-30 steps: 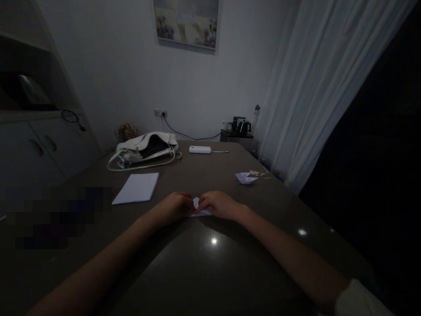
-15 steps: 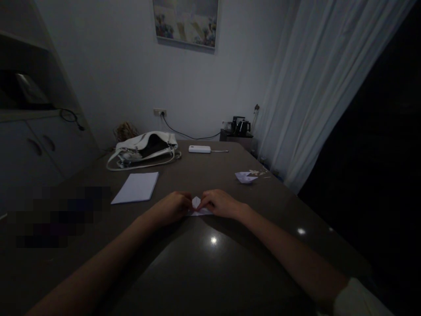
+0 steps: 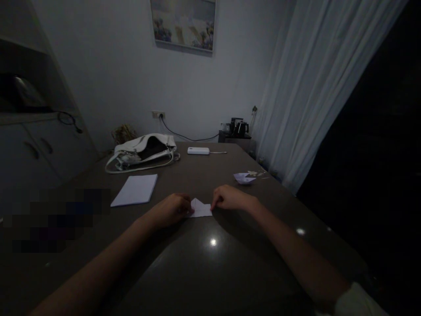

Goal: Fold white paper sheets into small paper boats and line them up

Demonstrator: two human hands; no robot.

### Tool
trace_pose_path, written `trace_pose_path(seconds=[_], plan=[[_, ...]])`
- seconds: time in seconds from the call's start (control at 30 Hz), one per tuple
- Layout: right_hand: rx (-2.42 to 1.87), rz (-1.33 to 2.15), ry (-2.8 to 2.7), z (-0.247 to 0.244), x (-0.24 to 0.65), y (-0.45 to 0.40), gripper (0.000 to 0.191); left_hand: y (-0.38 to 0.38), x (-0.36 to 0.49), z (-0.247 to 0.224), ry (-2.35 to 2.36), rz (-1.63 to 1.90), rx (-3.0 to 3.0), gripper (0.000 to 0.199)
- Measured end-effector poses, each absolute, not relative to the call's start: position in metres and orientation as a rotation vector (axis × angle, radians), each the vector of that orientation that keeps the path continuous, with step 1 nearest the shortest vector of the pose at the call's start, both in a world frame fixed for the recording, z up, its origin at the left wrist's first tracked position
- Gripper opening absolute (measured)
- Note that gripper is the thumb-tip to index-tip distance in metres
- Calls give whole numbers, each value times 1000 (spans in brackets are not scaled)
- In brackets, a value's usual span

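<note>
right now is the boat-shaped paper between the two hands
No, between the left hand and right hand is another folded paper, while the boat-shaped paper lies farther away.

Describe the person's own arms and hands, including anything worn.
The left hand and right hand are ungloved. Both forearms look bare, without visible watches. A pale, loose sleeve shows on the right arm; dimness hides finer detail.

Table [image 3: 184,267]: dark, glossy surface. Lying on it: white bag [image 3: 133,145], mouth open; stack of white paper [image 3: 135,190]; white device [image 3: 198,151] with cable [image 3: 219,152]; boat-shaped paper [image 3: 244,179], pale scraps [image 3: 255,173] beside it; folded white sheet [image 3: 201,211], centre.
</note>
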State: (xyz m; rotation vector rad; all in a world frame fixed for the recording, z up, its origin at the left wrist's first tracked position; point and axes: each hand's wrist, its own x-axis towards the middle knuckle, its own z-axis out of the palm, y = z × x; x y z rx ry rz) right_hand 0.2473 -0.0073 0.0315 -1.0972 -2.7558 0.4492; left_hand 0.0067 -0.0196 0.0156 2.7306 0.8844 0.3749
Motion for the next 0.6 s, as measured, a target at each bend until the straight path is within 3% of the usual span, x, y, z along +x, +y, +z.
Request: trace_pose_path(seconds=[0.37,0.6], plan=[[-1281,446,-2749,39,248,-14,31,-30,10,22,869,337,2833,35],[-1289,-64,-2715,41,223,-38,26,-29,11,21,881,316,2875,30]])
